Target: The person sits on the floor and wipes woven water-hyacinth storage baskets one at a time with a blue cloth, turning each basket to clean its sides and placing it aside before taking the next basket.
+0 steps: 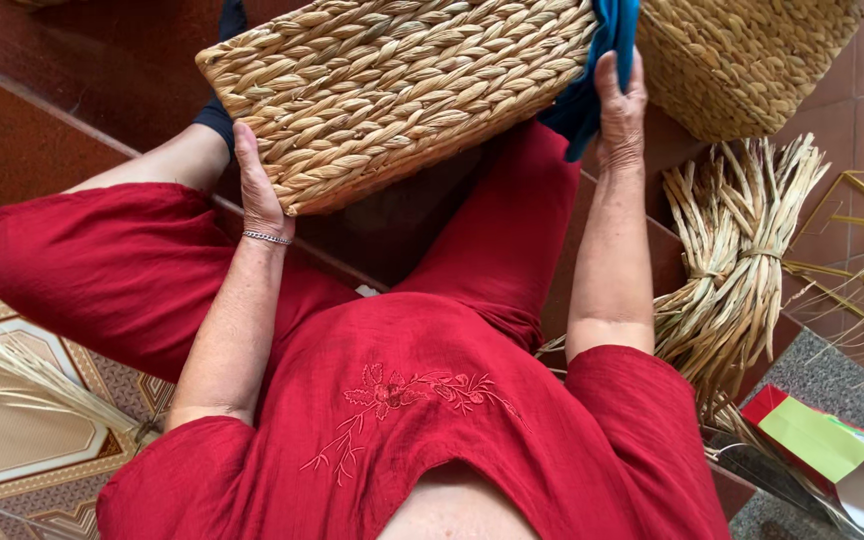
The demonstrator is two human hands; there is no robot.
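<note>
Head view: woven basket [392, 95], rectangular, thick braided straw, coarse and ridged, tilted above my lap between both hands. My left hand [260, 185] grips its near-left corner, thumb up along the weave, other fingers hidden behind the basket, can't tell their spread. Silver bracelet [266, 238] on that wrist. My right hand [620, 110] presses flat on the basket's right end, fingers together, over a blue cloth [592, 90] hanging there. Second woven basket [742, 60] far right, just beside the cloth. Tied bundle of dry straw [732, 250] right of my right arm. Red-green paper bag [832, 450] near right. Red clothes, patterned tile floor [12, 440] left.
</note>
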